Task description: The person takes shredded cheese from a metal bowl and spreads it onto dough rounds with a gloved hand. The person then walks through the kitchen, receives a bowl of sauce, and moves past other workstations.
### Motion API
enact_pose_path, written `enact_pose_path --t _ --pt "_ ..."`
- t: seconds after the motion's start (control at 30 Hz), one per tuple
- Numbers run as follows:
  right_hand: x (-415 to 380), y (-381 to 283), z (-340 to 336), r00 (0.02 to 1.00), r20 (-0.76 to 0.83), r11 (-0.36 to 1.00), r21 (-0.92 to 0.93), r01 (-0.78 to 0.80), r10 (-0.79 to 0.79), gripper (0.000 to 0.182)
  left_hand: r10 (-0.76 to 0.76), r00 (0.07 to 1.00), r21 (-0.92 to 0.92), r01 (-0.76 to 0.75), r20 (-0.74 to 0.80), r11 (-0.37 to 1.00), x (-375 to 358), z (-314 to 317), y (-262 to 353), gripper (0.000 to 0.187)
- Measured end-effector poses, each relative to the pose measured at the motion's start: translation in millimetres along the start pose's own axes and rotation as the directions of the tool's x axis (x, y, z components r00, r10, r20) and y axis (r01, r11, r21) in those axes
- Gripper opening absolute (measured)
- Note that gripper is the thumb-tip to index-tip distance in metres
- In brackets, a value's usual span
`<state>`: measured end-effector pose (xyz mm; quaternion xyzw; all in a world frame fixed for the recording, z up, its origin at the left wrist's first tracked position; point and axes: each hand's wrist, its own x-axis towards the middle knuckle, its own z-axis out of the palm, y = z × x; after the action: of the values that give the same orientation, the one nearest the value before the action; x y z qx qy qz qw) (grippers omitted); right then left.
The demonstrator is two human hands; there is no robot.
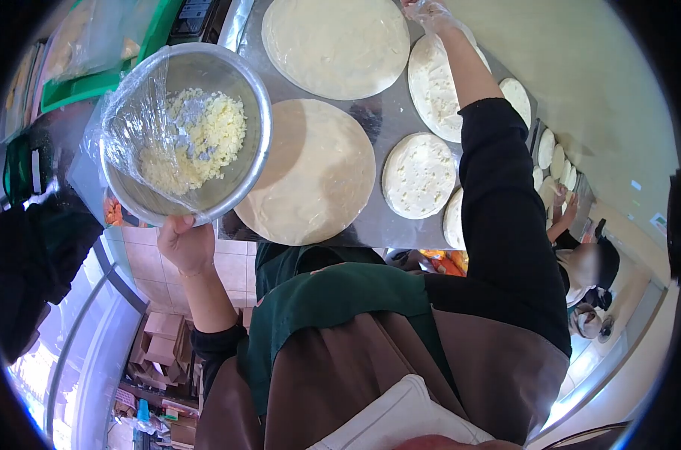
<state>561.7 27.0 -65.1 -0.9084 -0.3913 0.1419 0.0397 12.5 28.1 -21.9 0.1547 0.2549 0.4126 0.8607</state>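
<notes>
My left hand is bare, its thumb and fingers closed on the near rim of a metal bowl. Grated cheese, pale yellow, lies inside, with plastic wrap over the bowl's left part. At the top edge of the view is my right hand, in a clear plastic glove. Its fingers look bunched together and are partly cut off; what they hold, if anything, I cannot make out. Below the wrist lies a round dough base with a raised rim, partly covered by my forearm.
Two large flat dough rounds and a smaller dimpled base lie on the metal table. More bases line the right side, where another person's hands work. A green tray with bagged items stands left. Cardboard boxes are below.
</notes>
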Motion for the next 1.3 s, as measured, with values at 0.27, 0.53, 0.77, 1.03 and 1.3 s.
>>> enact_pose_path --t 0.27,0.53,0.77,1.03,1.3 --pt "21.7 -17.0 1.0 0.999 -0.046 0.999 0.026 0.029 -0.028 0.020 0.015 0.997 0.016 -0.014 -0.070 1.000 0.0 -0.3 -3.6 0.046" --pt "35.0 -33.3 1.4 0.997 -0.076 0.997 0.064 0.037 -0.032 0.019 0.028 0.990 0.060 -0.020 -0.137 0.998 -0.9 4.6 -5.8 0.051" --pt "19.6 -75.9 -20.4 0.942 0.125 0.632 0.713 -0.304 0.311 0.013 0.039 0.992 0.036 -0.035 -0.120 0.999 -0.2 -6.5 -7.3 0.050" --pt "12.9 -80.6 -16.5 0.980 -0.144 0.976 0.150 0.160 -0.138 0.012 0.023 0.999 -0.002 -0.023 -0.027 1.000 1.1 -8.0 -6.0 0.050" --pt "74.2 -58.9 16.5 0.992 -0.017 0.992 -0.042 0.121 -0.122 0.012 0.046 0.968 0.022 -0.041 -0.246 0.999 0.7 1.2 -6.5 0.015"
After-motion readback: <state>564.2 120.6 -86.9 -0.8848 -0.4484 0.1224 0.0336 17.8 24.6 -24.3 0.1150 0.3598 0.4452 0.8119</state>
